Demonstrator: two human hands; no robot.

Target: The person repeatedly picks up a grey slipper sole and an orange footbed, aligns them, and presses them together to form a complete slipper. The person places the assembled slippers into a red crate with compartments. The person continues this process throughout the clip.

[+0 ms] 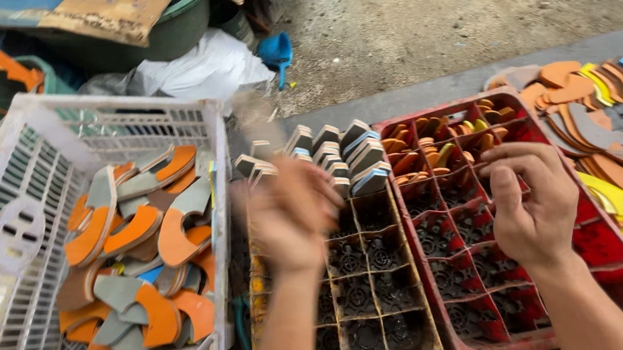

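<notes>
Two bare forearms rose from the six o'clock edge of the view, one to each hand. Left hand (288, 212) was smeared by motion above the dark divided plastic crate (377, 301), and whether its fingers were spread or curled on something I cannot tell. Right hand (533, 205) hung over the red divided plastic crate (611, 250) at about three o'clock, fingers curled and thumb pressed in as if pinching a small piece, though no piece showed between them.

Both crates are cut into small cells, which seemed to be why the pieces in them stood on edge in tight rows instead of lying loose. At the twelve o'clock end of the dark crate stood the grey wedge-shaped foam pieces with pale and blue edges (339, 155), roughly a dozen; the cells nearer the camera were bare. The far cells of the red crate held small orange and yellow curved offcuts (425, 146), too many and too packed to count.

At nine o'clock a white slatted plastic basket (12, 236) held a loose heap of orange and grey curved foam sole cut-outs (143, 257), some twenty or more, tumbled as if dumped. More flat cut-outs in orange, grey, yellow and blue (596, 121) lay fanned on the concrete floor (417, 24) at two o'clock.
</notes>
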